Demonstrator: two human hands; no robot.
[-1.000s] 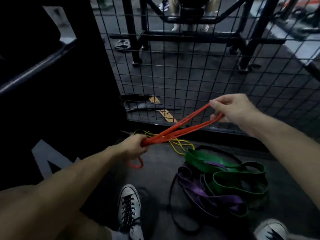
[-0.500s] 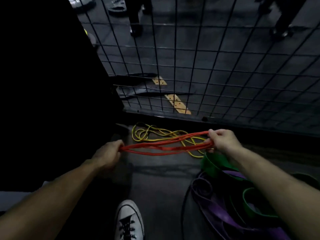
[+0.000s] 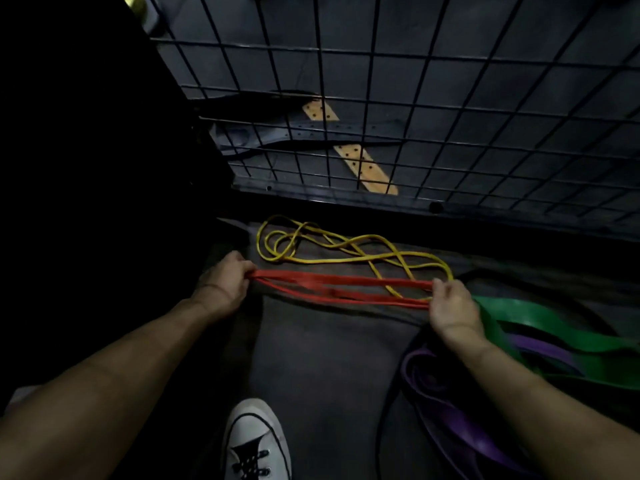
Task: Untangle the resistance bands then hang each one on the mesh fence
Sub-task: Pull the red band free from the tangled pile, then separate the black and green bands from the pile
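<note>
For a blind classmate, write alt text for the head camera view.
Two hands, left hand and right hand, hold a red band stretched low over the floor. Yellow band lies beyond it, below the mesh fence.

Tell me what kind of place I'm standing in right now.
Most likely a gym. Resistance bands lie about the dark rubbery floor: a red band held between both hands, a thin yellow band, wide green and purple ones, beside a black mesh fence.
</note>
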